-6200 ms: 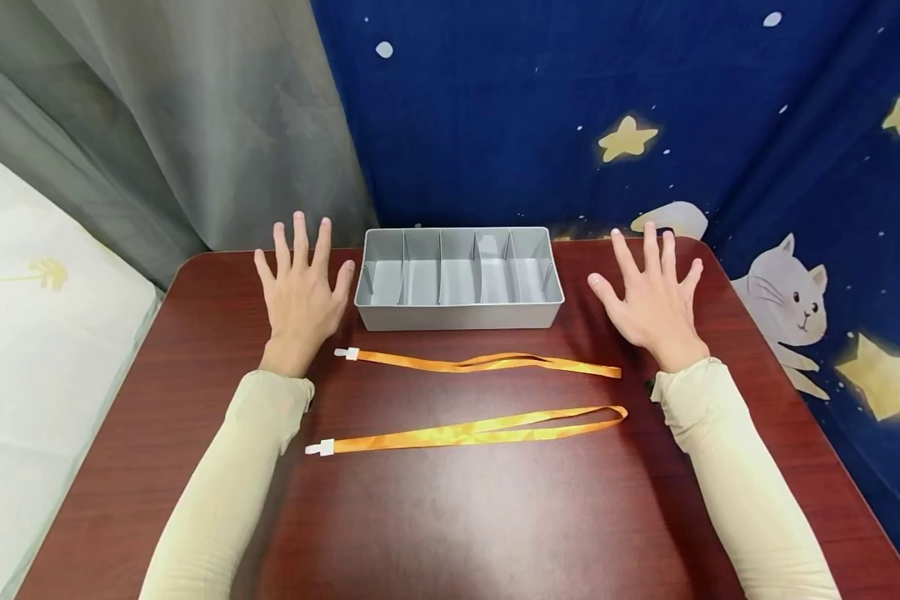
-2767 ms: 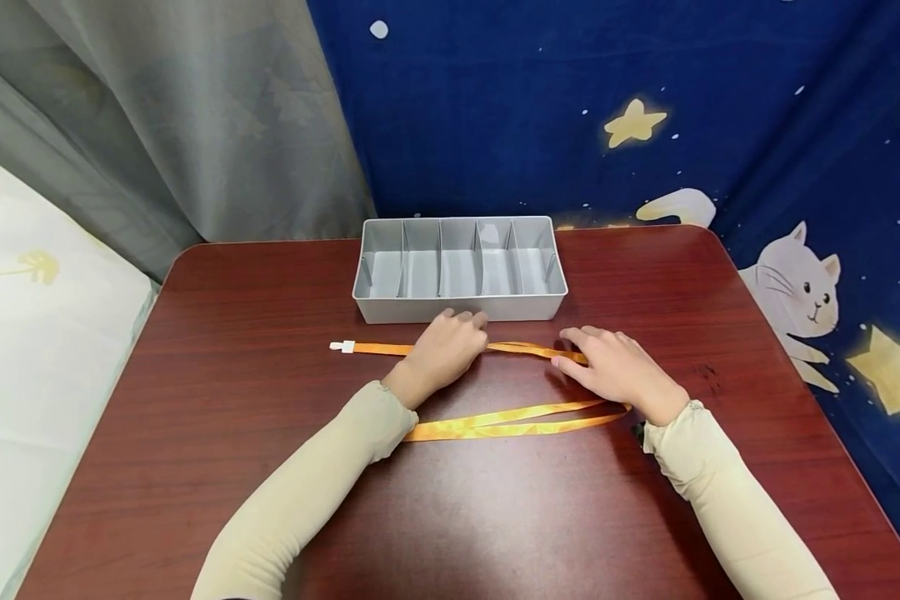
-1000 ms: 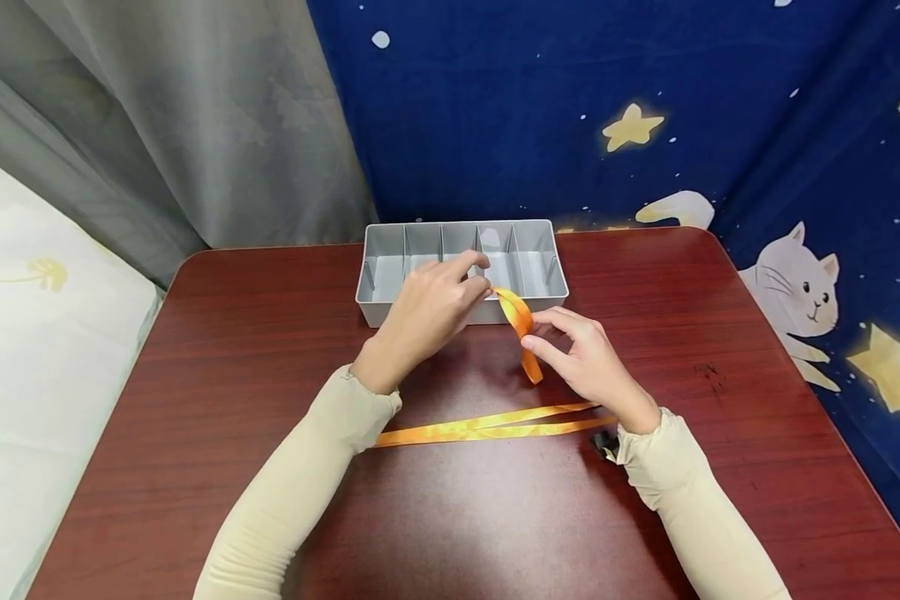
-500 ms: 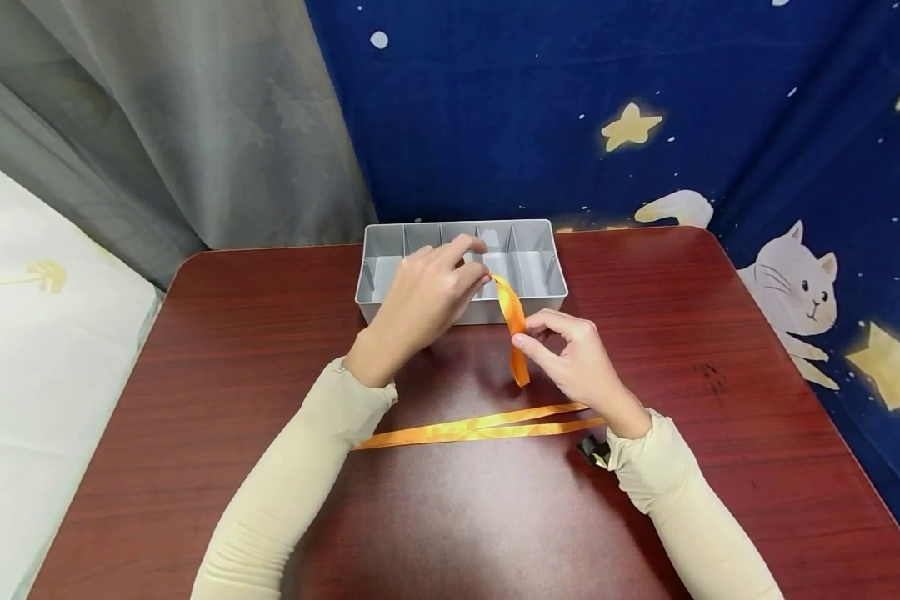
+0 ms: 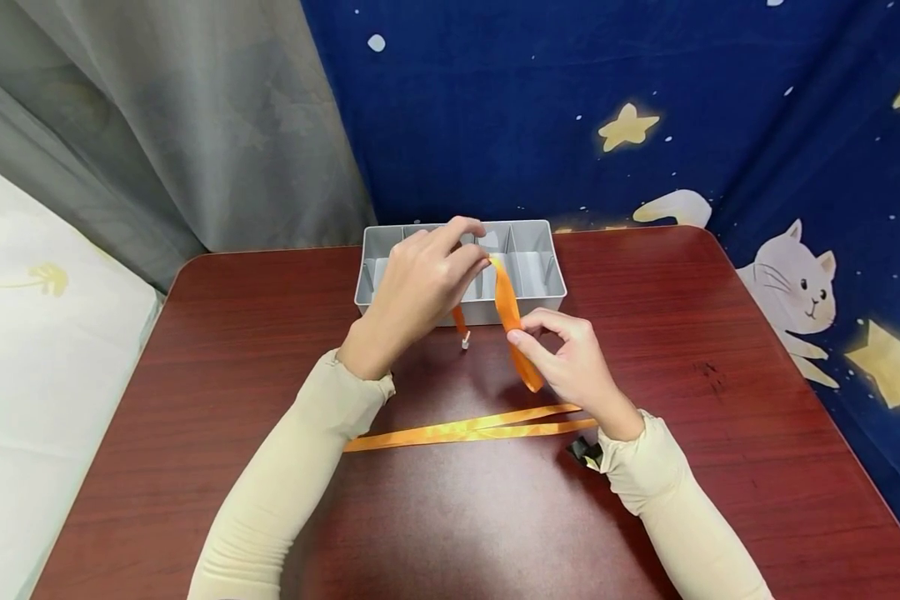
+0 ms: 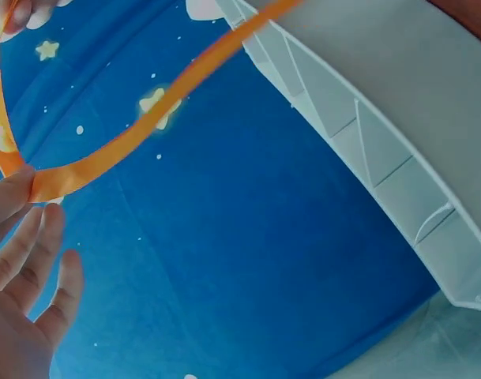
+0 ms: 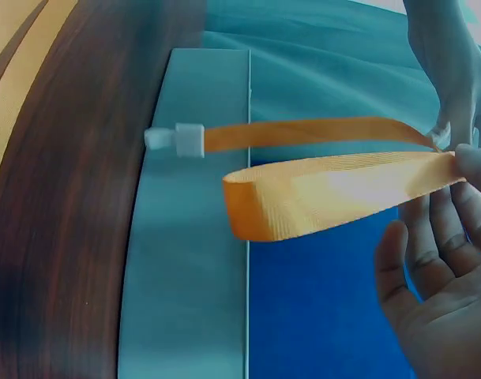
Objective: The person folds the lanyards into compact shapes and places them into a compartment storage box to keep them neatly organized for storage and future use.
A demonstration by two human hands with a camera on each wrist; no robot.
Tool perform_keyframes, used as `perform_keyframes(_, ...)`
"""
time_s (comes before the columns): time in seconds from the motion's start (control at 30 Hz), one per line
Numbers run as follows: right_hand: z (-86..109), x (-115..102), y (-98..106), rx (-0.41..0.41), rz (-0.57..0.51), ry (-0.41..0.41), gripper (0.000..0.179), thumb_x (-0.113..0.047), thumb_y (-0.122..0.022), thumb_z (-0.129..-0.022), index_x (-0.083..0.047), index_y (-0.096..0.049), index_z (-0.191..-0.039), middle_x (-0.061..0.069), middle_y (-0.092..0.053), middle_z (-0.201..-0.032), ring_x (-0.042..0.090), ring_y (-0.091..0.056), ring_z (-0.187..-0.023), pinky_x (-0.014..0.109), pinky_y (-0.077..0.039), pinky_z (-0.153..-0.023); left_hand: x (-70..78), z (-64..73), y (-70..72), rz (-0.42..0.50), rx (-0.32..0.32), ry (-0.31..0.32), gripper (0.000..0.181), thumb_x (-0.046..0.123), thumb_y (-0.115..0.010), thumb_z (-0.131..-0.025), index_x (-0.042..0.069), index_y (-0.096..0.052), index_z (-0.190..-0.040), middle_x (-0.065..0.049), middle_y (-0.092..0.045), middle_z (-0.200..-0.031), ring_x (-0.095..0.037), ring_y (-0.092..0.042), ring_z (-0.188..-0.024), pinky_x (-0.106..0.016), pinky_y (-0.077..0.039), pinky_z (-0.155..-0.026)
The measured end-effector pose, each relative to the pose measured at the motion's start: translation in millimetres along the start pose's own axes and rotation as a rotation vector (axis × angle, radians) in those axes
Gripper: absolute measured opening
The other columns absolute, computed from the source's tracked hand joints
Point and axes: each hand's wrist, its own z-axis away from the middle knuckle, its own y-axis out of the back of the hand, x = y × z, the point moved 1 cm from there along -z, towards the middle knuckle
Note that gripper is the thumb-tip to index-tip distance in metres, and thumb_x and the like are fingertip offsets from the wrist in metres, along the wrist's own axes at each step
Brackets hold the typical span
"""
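Note:
An orange lanyard (image 5: 506,304) hangs folded between my hands, in front of the grey box. In the head view my left hand (image 5: 420,279) pinches its upper part between thumb and finger, over the box. Lower and to the right, my right hand (image 5: 570,358) pinches the strap, with a folded loop hanging below the fingertips. The lanyard's white clip (image 7: 189,140) dangles free on a single length of strap. A second orange lanyard (image 5: 457,432) lies on the table; my left forearm hides its clip end, and its other end is behind my right wrist.
The grey box (image 5: 495,313) with several divided compartments stands at the back of the dark red table (image 5: 450,517). Behind it hang a grey curtain (image 5: 262,125) and a blue starry one (image 5: 457,108). A dark wrist device (image 5: 587,452) shows at my right cuff.
First, both hands lay spread beside the box and both lanyards lay flat. My hands took the rear lanyard, lifted it and folded it. Lately my left hand rose, and the clip came into view.

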Motion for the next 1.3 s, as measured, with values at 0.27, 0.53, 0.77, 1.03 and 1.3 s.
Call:
perform_keyframes(0.27, -0.2, -8.5, -1.8, 0.019, -0.059, -0.002, 0.009, 0.006, -0.070, -0.088, -0.002, -0.071, -0.085, 0.006, -0.064, -0.075, 0.013, -0.056, -0.064, 0.022, -0.048, -0.059, 0.9, -10.0, 10.2, -0.074, 0.066, -0.058, 0.021, 0.021, -0.061, -0.101, 0.003, -0.071, -0.096, -0.012, -0.067, -0.112, -0.025, -0.056, -0.067, -0.032, -0.048, -0.059)
perform_keyframes(0.53, -2.6, -18.0, -5.2, 0.012, -0.124, 0.022, 0.012, 0.013, -0.068, -0.086, 0.001, -0.069, -0.086, 0.007, -0.064, -0.076, 0.013, -0.056, -0.067, 0.022, -0.048, -0.063, -0.2, -15.1, 17.1, -0.101, 0.103, -0.078, 0.026, 0.024, -0.057, -0.102, 0.002, -0.068, -0.092, -0.012, -0.066, -0.112, -0.026, -0.054, -0.065, -0.033, -0.047, -0.057)
perform_keyframes(0.77, -4.1, -16.7, -6.0, 0.000, -0.143, 0.012, 0.013, 0.015, -0.070, -0.083, 0.002, -0.070, -0.086, 0.006, -0.067, -0.080, 0.012, -0.061, -0.071, 0.023, -0.052, -0.069, 0.0, -18.2, 19.9, -0.083, 0.124, -0.104, 0.026, 0.021, -0.056, -0.103, 0.002, -0.064, -0.086, -0.013, -0.066, -0.111, -0.027, -0.052, -0.060, -0.034, -0.046, -0.054)
perform_keyframes(1.03, -15.7, -12.9, -5.2, 0.042, -0.269, 0.008, 0.007, 0.005, -0.077, -0.082, 0.009, -0.072, -0.084, 0.000, -0.072, -0.076, 0.010, -0.065, -0.065, 0.022, -0.055, -0.064, 3.6, -26.3, 25.5, 0.004, 0.210, -0.109, 0.016, 0.018, -0.068, -0.096, 0.004, -0.066, -0.089, -0.011, -0.065, -0.108, -0.023, -0.053, -0.060, -0.032, -0.045, -0.053)
perform_keyframes(1.3, -30.0, -14.4, -8.3, -0.030, -0.338, 0.075, 0.011, -0.003, -0.077, -0.085, 0.006, -0.069, -0.083, 0.009, -0.064, -0.082, 0.021, -0.058, -0.078, 0.023, -0.050, -0.066, 6.1, -32.8, 29.3, 0.113, 0.257, -0.094, 0.008, 0.011, -0.073, -0.090, 0.005, -0.069, -0.089, -0.012, -0.064, -0.105, -0.020, -0.056, -0.061, -0.029, -0.046, -0.055)
